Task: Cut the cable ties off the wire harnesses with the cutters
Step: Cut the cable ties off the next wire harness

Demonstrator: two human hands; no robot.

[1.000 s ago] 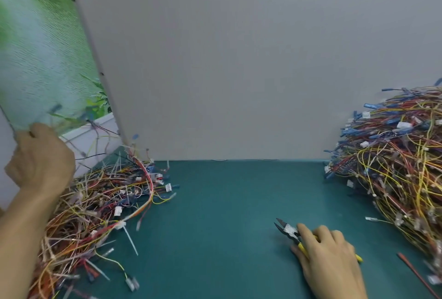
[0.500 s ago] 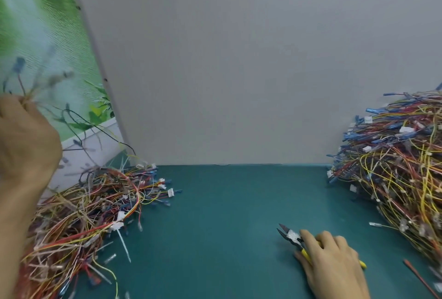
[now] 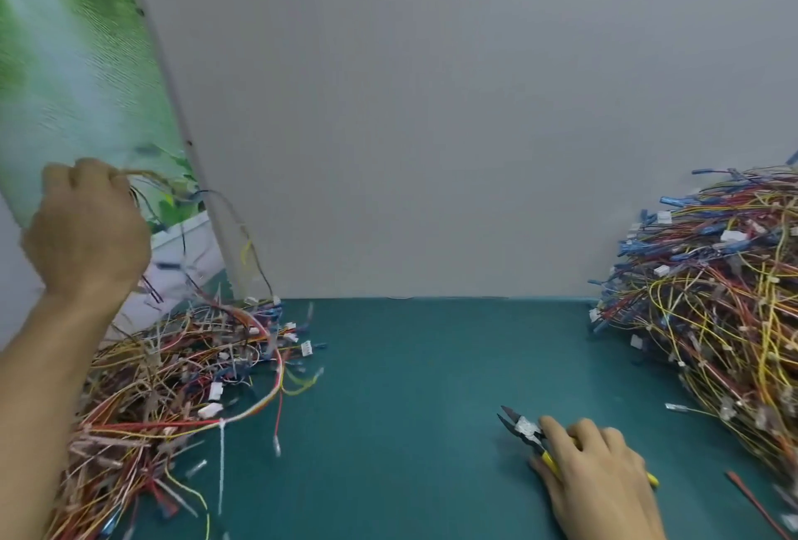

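My left hand (image 3: 88,233) is raised above the left pile of wire harnesses (image 3: 172,388) and grips a blurred bunch of wires (image 3: 181,194) that trails down toward the pile. A white cable tie (image 3: 222,453) hangs from an orange harness at the pile's near edge. My right hand (image 3: 600,479) rests on the green mat (image 3: 410,388) and holds the yellow-handled cutters (image 3: 524,429), whose dark jaws point left and stand slightly apart. The handles are mostly hidden under my fingers.
A large heap of tied harnesses (image 3: 725,323) fills the right side of the mat. A grey wall panel (image 3: 432,107) stands behind. A green poster (image 3: 64,64) is at the left. A red strip (image 3: 751,500) lies at the bottom right.
My left hand, lifted up and left half a second ago, has dropped and swung right with the wires. The left pile has shifted. My right hand stays on the cutters.
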